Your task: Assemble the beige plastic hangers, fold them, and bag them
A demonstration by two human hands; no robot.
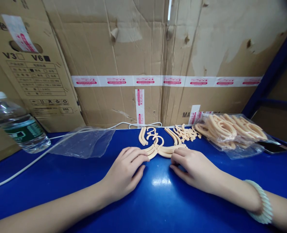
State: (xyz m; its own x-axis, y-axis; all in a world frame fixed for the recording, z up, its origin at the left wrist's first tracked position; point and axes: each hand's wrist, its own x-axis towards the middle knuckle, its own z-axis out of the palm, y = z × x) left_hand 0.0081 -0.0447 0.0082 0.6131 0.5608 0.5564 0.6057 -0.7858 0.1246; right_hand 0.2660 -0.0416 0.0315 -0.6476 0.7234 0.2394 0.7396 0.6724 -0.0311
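Lying on blue table: beige pieces; cardboard behind.

The blue table, on which light is reflected, is backed by cardboard crossed with white tape and flanked at right by a blue frame.

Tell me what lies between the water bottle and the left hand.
Between the water bottle and the left hand, the head view shows clear plastic film and, nearer the bottle, a white cable.
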